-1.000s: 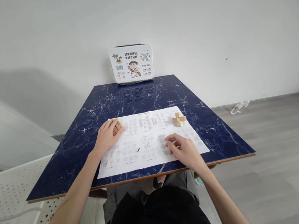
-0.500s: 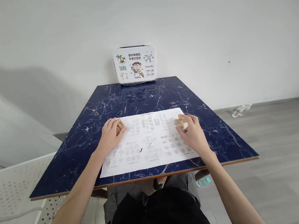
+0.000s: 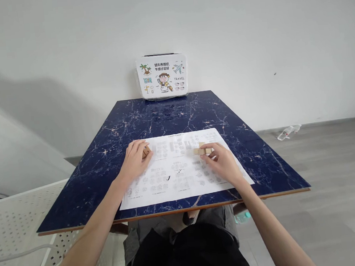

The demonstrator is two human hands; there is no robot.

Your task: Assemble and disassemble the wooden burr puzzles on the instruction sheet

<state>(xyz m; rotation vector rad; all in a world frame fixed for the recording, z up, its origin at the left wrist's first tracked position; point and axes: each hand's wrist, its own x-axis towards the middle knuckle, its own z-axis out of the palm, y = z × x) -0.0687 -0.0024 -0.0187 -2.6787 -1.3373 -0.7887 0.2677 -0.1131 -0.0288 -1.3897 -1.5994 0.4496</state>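
A white sheet [image 3: 177,192] printed with rows of small diagrams lies near the table's front edge. On its left side my left hand [image 3: 134,159] is closed around a brown wooden puzzle block [image 3: 146,151]; my fingers and palm hide much of it. Over the right part of the sheet, my right hand [image 3: 221,161] pinches a pale wooden puzzle piece [image 3: 201,151] between thumb and fingers. This piece looks cross-like, with bars sticking out to the left and upward. The two wooden things are apart.
The sheet rests on a dark blue marbled table [image 3: 163,117]. A white case [image 3: 163,77] with cartoon prints stands at its back edge against the wall. White perforated shelving [image 3: 12,226] is at the left. A clear plastic bottle [image 3: 288,132] lies on the floor.
My right hand has moved left across the sheet with the pale piece, which is now turned differently. My left hand has tilted the brown block slightly and stays nearly in place.
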